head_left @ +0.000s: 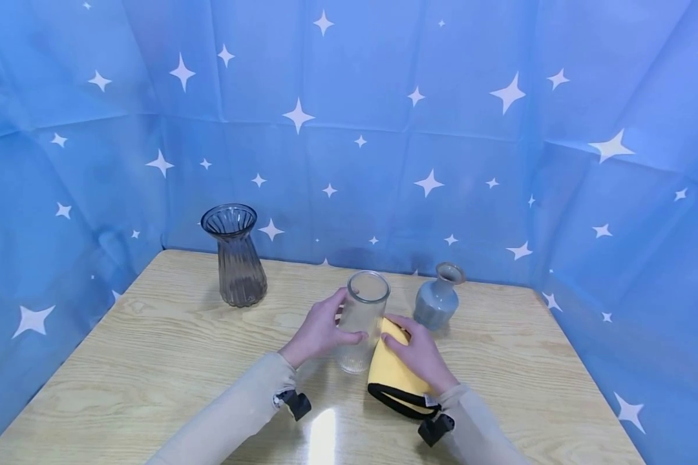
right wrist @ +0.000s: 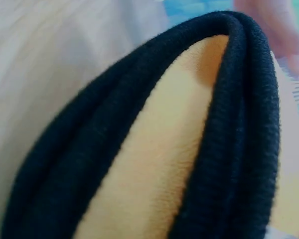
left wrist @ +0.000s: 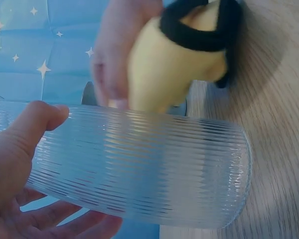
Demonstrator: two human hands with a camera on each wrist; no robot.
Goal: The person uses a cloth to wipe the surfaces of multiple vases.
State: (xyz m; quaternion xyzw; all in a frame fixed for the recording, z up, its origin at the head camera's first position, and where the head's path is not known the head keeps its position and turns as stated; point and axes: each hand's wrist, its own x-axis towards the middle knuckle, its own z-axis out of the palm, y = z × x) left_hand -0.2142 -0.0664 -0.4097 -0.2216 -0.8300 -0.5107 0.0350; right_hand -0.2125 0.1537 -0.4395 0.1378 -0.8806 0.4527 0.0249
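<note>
A clear ribbed glass vase (head_left: 360,329) stands near the middle of the table, tilted slightly in the head view. My left hand (head_left: 324,328) grips it from the left, thumb across the front and fingers behind. In the left wrist view the ribbed vase (left wrist: 139,164) lies across the picture, thumb on its upper side. My right hand (head_left: 415,349) holds a folded yellow cloth (head_left: 398,374) with black edging against the vase's right side. The cloth (right wrist: 154,149) fills most of the right wrist view and hides the right fingers there.
A dark fluted glass vase (head_left: 242,265) stands at the back left of the wooden table (head_left: 151,361). Close behind the right hand is a small blue-grey vase (head_left: 436,303) with a narrow neck. A blue star-patterned curtain (head_left: 360,161) encloses the back and sides.
</note>
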